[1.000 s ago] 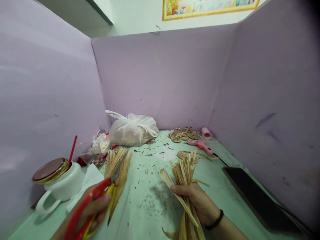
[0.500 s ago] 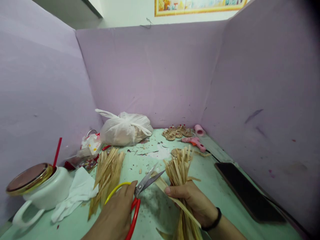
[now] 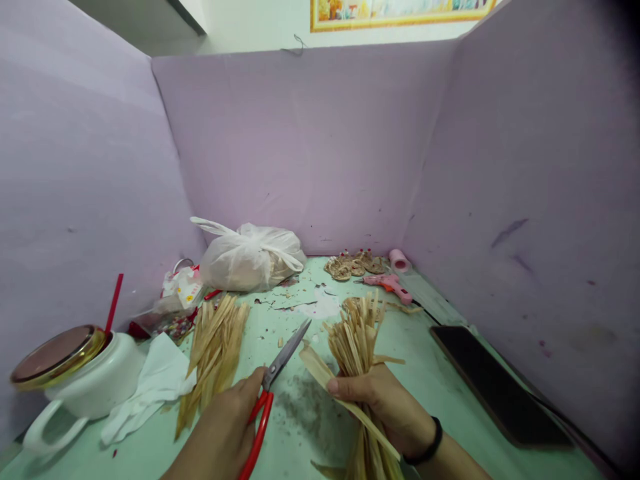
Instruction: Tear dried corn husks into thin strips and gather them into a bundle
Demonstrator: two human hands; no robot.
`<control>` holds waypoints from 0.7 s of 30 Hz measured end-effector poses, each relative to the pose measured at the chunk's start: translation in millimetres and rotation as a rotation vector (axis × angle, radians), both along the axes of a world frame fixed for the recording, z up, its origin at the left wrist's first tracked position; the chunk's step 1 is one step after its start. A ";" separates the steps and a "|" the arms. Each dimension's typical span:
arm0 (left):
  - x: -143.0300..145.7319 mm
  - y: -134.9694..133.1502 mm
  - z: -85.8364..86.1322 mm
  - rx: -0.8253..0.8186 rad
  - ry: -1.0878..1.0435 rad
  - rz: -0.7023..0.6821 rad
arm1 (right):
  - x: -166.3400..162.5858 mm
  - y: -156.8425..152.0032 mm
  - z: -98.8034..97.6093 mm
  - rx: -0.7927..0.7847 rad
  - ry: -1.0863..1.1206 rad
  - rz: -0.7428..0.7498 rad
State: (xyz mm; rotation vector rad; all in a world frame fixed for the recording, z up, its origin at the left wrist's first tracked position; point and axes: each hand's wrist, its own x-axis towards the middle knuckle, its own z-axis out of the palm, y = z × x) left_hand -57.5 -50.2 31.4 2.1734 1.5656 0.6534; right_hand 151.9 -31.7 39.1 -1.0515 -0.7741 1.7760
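Note:
Closed around a pair of scissors (image 3: pixel 289 348) with red handles is my left hand (image 3: pixel 227 420); the blades are together and point up and to the right. My right hand (image 3: pixel 385 400) grips an upright bundle of dried straw strips (image 3: pixel 353 343). Its thumb presses one wide pale strip (image 3: pixel 317 367) slantwise across the bundle's front. The scissor tips stand just left of that strip's upper end, apart from it. A second pile of dried strips (image 3: pixel 215 350) lies flat on the table, left of the scissors.
On the left stand a white cup (image 3: pixel 107 380) with a round gold-rimmed lid (image 3: pixel 57 357) and a white tissue (image 3: pixel 150 387). Behind are a tied plastic bag (image 3: pixel 250 260), woven straw pieces (image 3: pixel 353 265) and a pink glue gun (image 3: pixel 393 285). A black phone (image 3: pixel 495 383) lies at right.
The scissor blades have come together, and the scissors and my left hand have shifted slightly down and left. The held bundle has tilted a little leftward with the wide strip.

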 end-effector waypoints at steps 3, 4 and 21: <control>-10.7 5.3 14.0 -0.109 -0.005 0.011 | 0.8 1.3 -1.5 -0.015 -0.009 -0.016; -18.6 7.9 18.9 -0.139 0.027 0.060 | 1.0 1.7 -2.2 -0.017 -0.007 -0.019; -79.7 17.3 21.3 -0.091 0.555 0.681 | -8.5 -2.1 -8.5 -0.132 0.025 -0.056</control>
